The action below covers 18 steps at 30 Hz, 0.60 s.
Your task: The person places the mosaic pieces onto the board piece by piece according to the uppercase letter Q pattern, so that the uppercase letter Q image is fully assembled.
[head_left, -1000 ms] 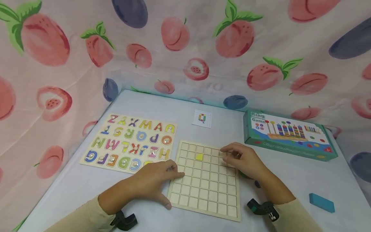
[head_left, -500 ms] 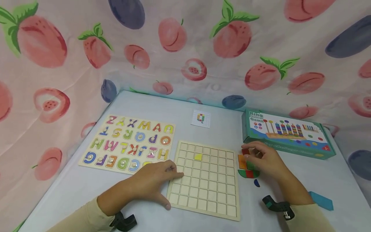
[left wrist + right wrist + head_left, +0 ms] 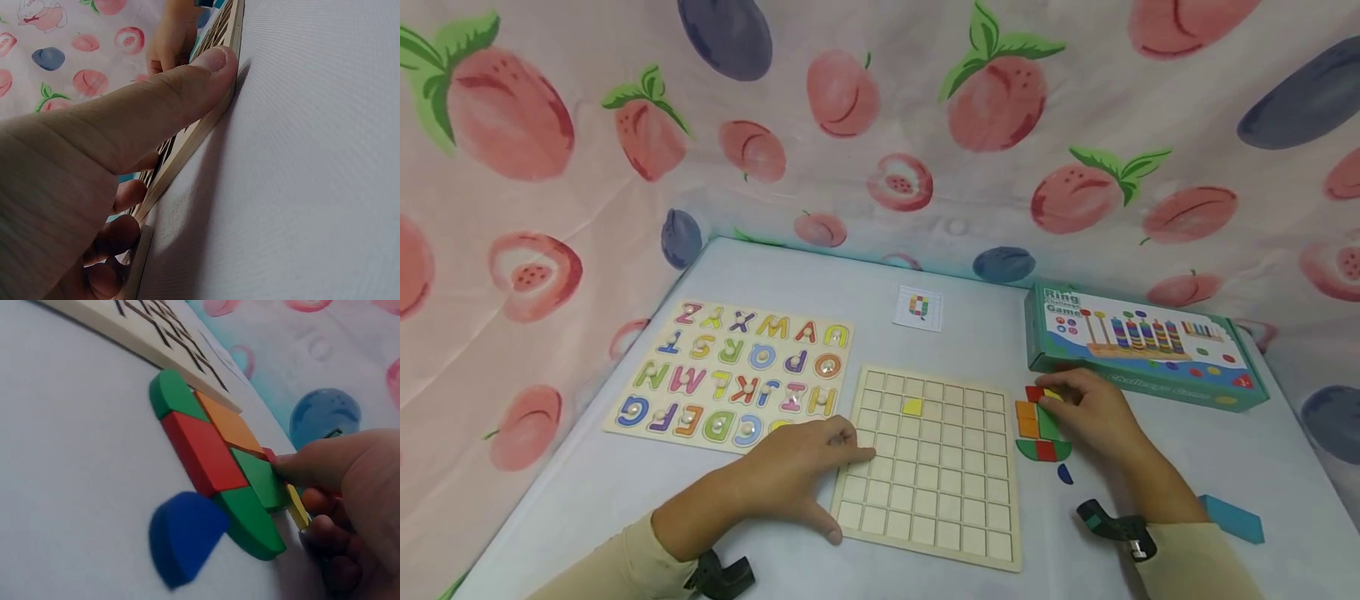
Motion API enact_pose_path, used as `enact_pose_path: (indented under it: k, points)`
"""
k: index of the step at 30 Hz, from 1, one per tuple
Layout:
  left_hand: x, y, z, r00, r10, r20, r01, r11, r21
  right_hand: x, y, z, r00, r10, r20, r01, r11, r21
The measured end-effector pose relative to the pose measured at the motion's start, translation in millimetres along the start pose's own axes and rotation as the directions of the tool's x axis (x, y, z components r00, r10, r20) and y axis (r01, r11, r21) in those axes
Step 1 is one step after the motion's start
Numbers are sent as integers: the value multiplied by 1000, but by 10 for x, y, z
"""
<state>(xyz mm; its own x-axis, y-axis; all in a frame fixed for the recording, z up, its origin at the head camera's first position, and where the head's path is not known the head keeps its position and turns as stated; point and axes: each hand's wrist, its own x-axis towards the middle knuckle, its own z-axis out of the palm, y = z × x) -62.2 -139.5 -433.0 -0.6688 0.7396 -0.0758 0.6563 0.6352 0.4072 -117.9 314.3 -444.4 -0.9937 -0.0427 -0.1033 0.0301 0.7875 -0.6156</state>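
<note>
My left hand (image 3: 797,467) rests along the left edge of the wooden grid board (image 3: 936,557), its thumb and index finger spread and touching it. A yellow piece (image 3: 912,407) with one curved corner lies in an upper cell. Right of the board, my right hand (image 3: 1097,417) pinches a yellow block (image 3: 298,507) at the far side of a group of coloured blocks; the thumb partly hides it. The group has a red block (image 3: 203,453), orange blocks (image 3: 1027,421), and green blocks (image 3: 253,522). A blue half-round block (image 3: 186,534) lies nearer.
A wooden alphabet puzzle (image 3: 700,375) lies left of the board. Behind the board is a small pattern card (image 3: 918,308). A green Ring Challenge Game box (image 3: 1150,346) stands at the back right. A teal block (image 3: 1234,518) lies near my right forearm.
My right hand has moved from the board's upper right to the coloured blocks, uncovering several of them, and its fingers have settled at the yellow block. My left hand stays put.
</note>
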Motion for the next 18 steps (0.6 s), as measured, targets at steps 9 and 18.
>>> enact_pose_path:
  k: [9,18]
  points:
    - [-3,-12,15,1000,16,-13,-16,1000,20,30,-72,20,1000,10,9,-10,1000,-13]
    - [-7,-2,13,1000,1,-2,-1,1000,15,11,-90,29,998,55,-8,-55,998,44]
